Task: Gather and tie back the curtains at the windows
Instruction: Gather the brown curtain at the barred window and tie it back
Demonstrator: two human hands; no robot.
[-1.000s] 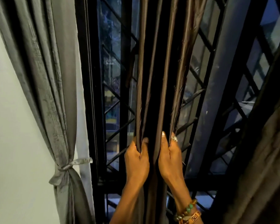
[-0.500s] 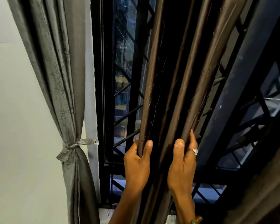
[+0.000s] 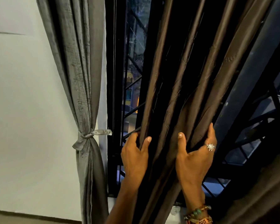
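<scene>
My left hand (image 3: 134, 157) and right hand (image 3: 192, 160) clutched the brown curtain (image 3: 184, 78) at six o'clock — fingers (image 3: 210, 133) curled into its soft, slippery-looking pleats — best bunched there, I judged.

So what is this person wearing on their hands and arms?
No sleeves show. The right hand has a silver ring with a round sparkling stone; that wrist carries green and brown bead bracelets and an orange band with lettering. The left hand wears nothing visible.
</scene>
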